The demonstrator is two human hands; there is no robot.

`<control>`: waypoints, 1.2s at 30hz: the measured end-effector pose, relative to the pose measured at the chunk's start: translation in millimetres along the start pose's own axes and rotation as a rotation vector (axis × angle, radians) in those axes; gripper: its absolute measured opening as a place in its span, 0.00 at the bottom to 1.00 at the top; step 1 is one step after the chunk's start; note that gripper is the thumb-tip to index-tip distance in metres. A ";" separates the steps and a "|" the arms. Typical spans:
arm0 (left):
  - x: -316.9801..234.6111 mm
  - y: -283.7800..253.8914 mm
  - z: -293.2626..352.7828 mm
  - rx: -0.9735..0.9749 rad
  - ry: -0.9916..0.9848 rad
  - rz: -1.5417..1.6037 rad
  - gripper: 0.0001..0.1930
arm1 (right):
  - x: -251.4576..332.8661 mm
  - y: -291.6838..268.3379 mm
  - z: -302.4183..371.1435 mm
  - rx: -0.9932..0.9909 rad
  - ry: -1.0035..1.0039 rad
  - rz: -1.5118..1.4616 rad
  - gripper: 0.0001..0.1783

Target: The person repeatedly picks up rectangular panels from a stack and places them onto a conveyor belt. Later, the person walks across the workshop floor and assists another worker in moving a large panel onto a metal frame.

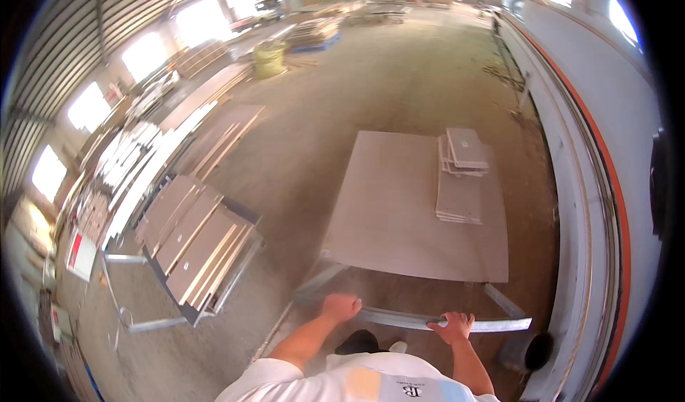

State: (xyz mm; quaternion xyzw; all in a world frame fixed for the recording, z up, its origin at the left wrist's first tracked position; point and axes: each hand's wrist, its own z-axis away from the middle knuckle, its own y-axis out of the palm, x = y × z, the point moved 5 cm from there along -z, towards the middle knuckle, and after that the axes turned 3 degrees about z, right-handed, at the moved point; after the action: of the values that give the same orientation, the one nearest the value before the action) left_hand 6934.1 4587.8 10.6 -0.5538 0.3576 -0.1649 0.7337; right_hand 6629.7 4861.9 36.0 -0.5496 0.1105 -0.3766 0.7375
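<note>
A silver metal bar (403,320) crosses in front of my body, at the near end of a metal frame. My left hand (341,307) is closed in a fist at the bar's left part. My right hand (454,327) grips the bar nearer its right end, fingers over the top. Just beyond the bar, a large brownish-grey board (399,195) lies flat on the frame. On its right side sit a stack of narrower boards (459,196) and a few small panels (467,149) laid on top.
To the left stands another metal frame (157,324) carrying boards and strips (193,238). Long board stacks (214,95) line the left side, with a yellowish sack (269,61) farther off. A long grey machine (571,152) with an orange stripe runs along the right; a dark round opening (539,350) lies near it.
</note>
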 end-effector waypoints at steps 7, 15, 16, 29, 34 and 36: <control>-6.8 -21.7 -150.3 -0.174 0.055 -0.030 0.16 | 2.6 -52.0 -169.4 -0.019 -0.093 0.100 0.42; 17.9 -68.8 -360.3 -0.311 0.100 -0.125 0.14 | 20.9 -115.3 -359.0 -0.166 -0.314 0.090 0.48; 21.2 -70.0 -387.8 -0.300 0.063 -0.114 0.14 | 22.9 -127.3 -386.6 -0.122 -0.358 0.081 0.50; -83.5 -61.2 -609.4 -0.429 -0.110 0.383 0.23 | 42.0 -274.5 -741.2 -0.067 -0.412 0.275 0.29; -19.2 114.2 -584.3 0.289 -0.809 0.617 0.26 | 63.0 -325.3 -871.9 -0.037 -0.537 0.288 0.31; -15.2 135.5 -585.8 0.486 -0.910 0.554 0.24 | 76.5 -352.1 -908.3 -0.005 -0.553 0.282 0.32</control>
State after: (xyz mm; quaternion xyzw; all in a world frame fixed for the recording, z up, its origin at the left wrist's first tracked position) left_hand 6488.3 4235.6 -187.0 -0.2705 0.0897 0.2100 0.9353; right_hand 6005.8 4109.8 32.6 -0.6124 -0.0182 -0.1065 0.7831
